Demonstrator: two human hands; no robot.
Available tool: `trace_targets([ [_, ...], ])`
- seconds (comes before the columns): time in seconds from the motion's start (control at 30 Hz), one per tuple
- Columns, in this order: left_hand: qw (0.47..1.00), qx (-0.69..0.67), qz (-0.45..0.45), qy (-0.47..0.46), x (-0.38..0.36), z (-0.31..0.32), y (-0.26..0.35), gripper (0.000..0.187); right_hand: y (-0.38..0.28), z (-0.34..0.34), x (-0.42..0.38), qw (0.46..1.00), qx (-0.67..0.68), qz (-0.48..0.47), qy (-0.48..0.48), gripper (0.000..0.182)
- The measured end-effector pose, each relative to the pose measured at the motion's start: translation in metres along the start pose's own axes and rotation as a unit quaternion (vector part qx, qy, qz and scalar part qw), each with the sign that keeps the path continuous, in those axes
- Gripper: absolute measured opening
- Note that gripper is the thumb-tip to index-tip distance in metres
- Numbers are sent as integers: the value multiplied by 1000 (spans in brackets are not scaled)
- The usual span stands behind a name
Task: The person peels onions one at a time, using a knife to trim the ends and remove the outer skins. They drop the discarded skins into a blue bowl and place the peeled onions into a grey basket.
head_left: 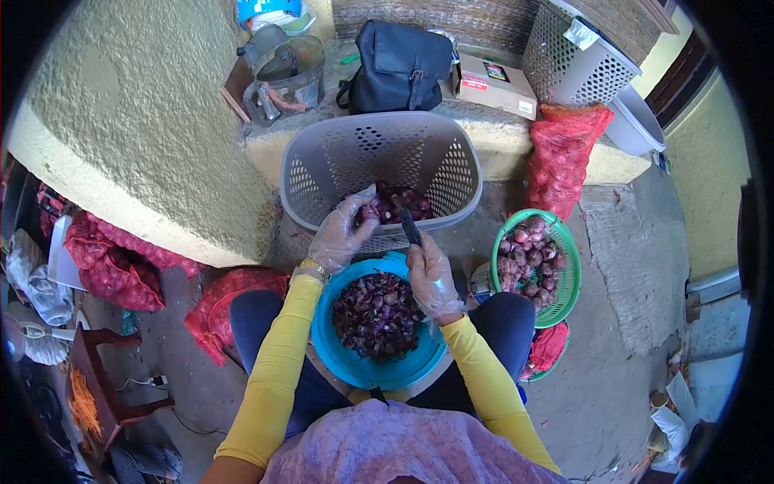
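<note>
My left hand [343,232], in a clear plastic glove, is closed around a red onion [369,214] over the near rim of the grey laundry basket [294,165]. Also gloved, my right hand [433,274] grips a knife by its black handle [410,229], which points up toward the basket; its blade is hard to make out. Several red onions [407,202] lie at the bottom of that basket. Between my knees, below both hands, a blue basin [326,355] holds a heap of dark onion skins and trimmings [377,316].
To the right stands a green basket [575,278] of unpeeled onions, with a full red mesh sack [564,153] behind it. More red sacks [234,306] lie at left. On the ledge are a black backpack [403,64], a cardboard box [496,87] and a clear bucket [294,73].
</note>
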State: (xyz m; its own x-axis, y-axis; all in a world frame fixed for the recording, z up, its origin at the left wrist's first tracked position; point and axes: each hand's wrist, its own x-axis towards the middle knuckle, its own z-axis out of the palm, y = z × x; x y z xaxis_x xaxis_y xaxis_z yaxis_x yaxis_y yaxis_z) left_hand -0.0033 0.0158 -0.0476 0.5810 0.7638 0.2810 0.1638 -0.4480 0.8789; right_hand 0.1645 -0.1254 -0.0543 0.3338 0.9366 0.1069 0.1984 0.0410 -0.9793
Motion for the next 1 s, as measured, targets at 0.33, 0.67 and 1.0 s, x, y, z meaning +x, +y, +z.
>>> trace_targets([
  [0.33, 999, -11, -46, 18, -8, 1, 7, 53, -13, 7, -4, 995, -47, 83, 9, 19],
  [0.67, 998, -31, -20, 43, -8, 9, -17, 57, -18, 14, 0, 979, -190, -76, -12, 14],
  [1.0, 997, -34, -24, 60, -8, 11, -5, 61, -8, 20, 8, 984, -156, -73, 43, 23],
])
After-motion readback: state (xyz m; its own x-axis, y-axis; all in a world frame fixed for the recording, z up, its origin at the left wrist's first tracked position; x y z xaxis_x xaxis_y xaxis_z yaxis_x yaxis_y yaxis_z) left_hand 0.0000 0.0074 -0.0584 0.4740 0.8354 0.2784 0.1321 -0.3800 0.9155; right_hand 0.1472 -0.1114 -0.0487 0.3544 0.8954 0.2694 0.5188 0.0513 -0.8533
